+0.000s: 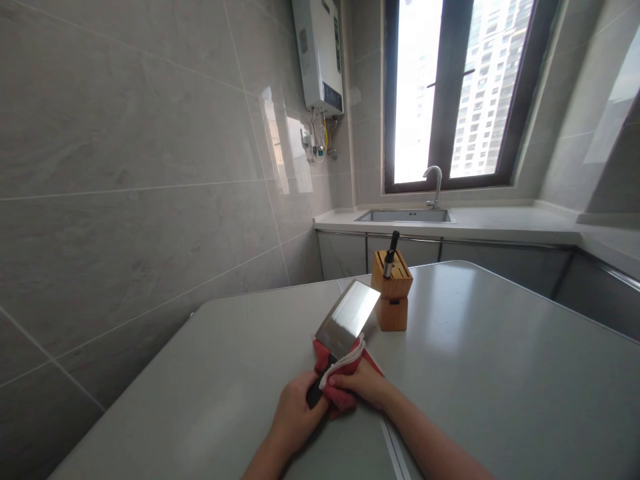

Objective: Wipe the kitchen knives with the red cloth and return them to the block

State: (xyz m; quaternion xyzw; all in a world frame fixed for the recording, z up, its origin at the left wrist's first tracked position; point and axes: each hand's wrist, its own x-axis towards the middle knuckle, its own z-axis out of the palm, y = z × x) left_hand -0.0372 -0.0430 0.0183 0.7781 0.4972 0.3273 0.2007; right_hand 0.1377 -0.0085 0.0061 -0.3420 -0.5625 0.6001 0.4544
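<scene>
Here, a grey worktop (500, 373) fills the lower frame, tiled wall on the left. Far back, under the window, a counter w/ sink (404, 215) and tap (434, 183); white water heater (320, 53) mounted on the wall above-left. On the worktop, a wooden knife block (393, 293) stands just behind and right of the cleaver (347, 319), one dark-handled knife (391, 253) stuck in it; blade tip sits near the block, touching or not can't tell. Cleaver blade tilts up and away. Left hand (295, 417) has its grip wrapped tight round the black handle. Right hand (363, 387) pinches a red cloth (340, 373) against the blade's base, fingers pressed together.
</scene>
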